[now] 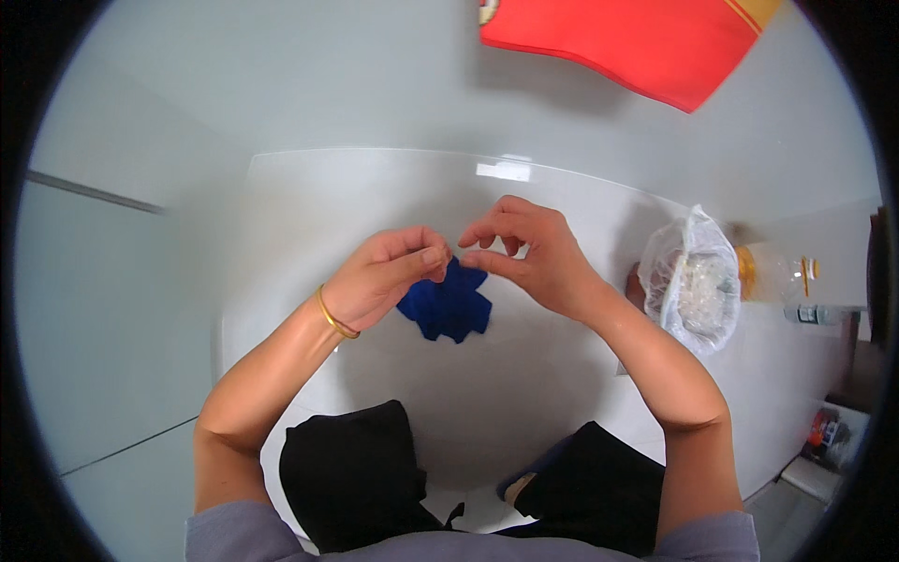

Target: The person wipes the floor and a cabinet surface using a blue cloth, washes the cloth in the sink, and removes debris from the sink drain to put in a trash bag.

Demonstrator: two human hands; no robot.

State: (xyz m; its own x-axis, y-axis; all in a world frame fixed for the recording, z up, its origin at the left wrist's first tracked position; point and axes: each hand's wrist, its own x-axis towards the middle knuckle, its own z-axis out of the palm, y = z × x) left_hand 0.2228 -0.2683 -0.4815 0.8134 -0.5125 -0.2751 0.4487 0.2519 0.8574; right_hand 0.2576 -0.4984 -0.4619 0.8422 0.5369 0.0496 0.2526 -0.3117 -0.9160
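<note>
A dark blue piece of cloth [447, 305] with a notched, flower-like outline appears below my hands, over the pale floor. Its upper edge comes up to my fingertips in the picture; whether it touches them I cannot tell. My left hand [397, 270], with a gold bangle [331, 316] on the wrist, has its thumb pressed to its curled fingers. Anything pinched there is too small to make out. To its right, my right hand [530, 246] is slightly blurred, with thumb and forefinger apart and nothing visible between them.
At the right stands a bin lined with a clear plastic bag [692, 295], beside a large clear bottle [772, 272] and a smaller bottle [811, 314]. Red printed material [618, 42] hangs on the wall ahead. A pale panel [105, 302] is on the left. My black-trousered knees [351, 464] are near.
</note>
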